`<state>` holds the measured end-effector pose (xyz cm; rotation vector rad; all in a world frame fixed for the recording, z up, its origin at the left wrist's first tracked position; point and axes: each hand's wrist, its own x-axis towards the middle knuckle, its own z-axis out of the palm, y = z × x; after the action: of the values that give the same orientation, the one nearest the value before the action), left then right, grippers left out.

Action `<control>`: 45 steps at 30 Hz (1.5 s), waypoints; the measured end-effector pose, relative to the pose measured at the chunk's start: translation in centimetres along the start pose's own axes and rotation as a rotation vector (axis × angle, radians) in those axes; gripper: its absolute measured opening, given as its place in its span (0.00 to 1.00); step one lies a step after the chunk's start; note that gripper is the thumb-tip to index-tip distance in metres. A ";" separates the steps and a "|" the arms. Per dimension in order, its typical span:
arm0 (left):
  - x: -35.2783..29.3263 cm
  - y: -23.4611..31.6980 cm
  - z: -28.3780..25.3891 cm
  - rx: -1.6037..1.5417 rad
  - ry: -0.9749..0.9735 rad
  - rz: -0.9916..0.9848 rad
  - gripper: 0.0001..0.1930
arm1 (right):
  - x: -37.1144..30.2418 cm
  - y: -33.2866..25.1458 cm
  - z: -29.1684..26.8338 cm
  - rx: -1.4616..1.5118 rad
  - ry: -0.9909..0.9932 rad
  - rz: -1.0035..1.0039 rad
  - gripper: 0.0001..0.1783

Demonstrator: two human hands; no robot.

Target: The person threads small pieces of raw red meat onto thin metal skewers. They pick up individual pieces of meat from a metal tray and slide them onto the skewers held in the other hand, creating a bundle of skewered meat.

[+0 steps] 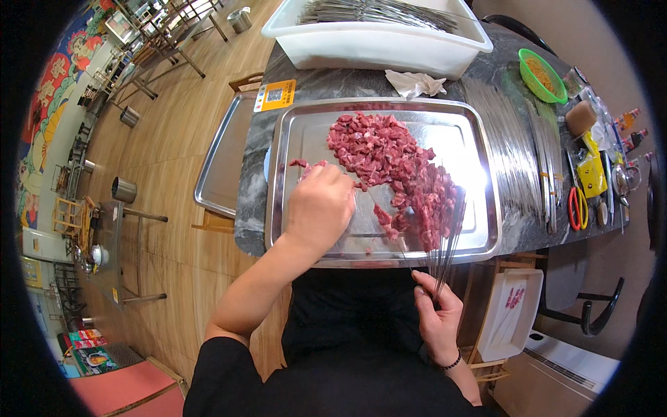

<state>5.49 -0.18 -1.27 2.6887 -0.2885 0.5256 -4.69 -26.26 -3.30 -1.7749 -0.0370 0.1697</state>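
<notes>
A metal tray holds a heap of cut raw red meat, which stretches from its back middle to its front right. Over the tray's left part, my left hand is closed, with bits of meat showing at its fingertips. Just past the tray's front edge, my right hand grips a bundle of thin metal skewers whose far ends reach across the meat. One skewer slants apart from the bundle toward a few meat pieces left of the others. My left fingertips are partly hidden.
A white tub of skewers stands behind the tray. Many loose skewers lie to its right, beside orange-handled scissors and a green bowl. A crumpled tissue is behind. Lower right, a white tray holds skewered meat.
</notes>
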 end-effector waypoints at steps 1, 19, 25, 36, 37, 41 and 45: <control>0.1 -0.2 -0.1 -0.172 0.009 -0.093 0.06 | -0.1 0.0 -0.1 -0.007 -0.002 -0.005 0.17; -2.7 1.8 -1.0 -1.631 0.185 -0.629 0.06 | -0.2 -1.6 -0.6 -0.076 -0.123 -0.052 0.20; -3.0 2.9 -0.9 -1.649 0.222 -0.657 0.07 | 0.9 -2.2 0.6 -0.046 -0.139 -0.104 0.20; -3.4 2.5 -2.1 -1.524 0.198 -0.576 0.09 | 0.3 -1.0 1.1 -0.029 -0.123 -0.074 0.18; -3.5 2.3 -2.3 -1.511 0.179 -0.536 0.09 | 0.2 -1.0 0.9 -0.034 -0.129 -0.080 0.18; -3.9 1.9 -2.5 -1.459 0.067 -0.565 0.09 | -0.1 -0.4 0.6 -0.051 -0.100 -0.069 0.18; -4.1 3.1 -1.3 -1.455 0.064 -0.595 0.10 | 0.8 -0.8 1.4 0.016 -0.121 -0.109 0.18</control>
<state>0.52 -1.94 -0.75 1.2213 0.1424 0.0878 -4.00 -24.60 -2.84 -1.7405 -0.2188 0.1973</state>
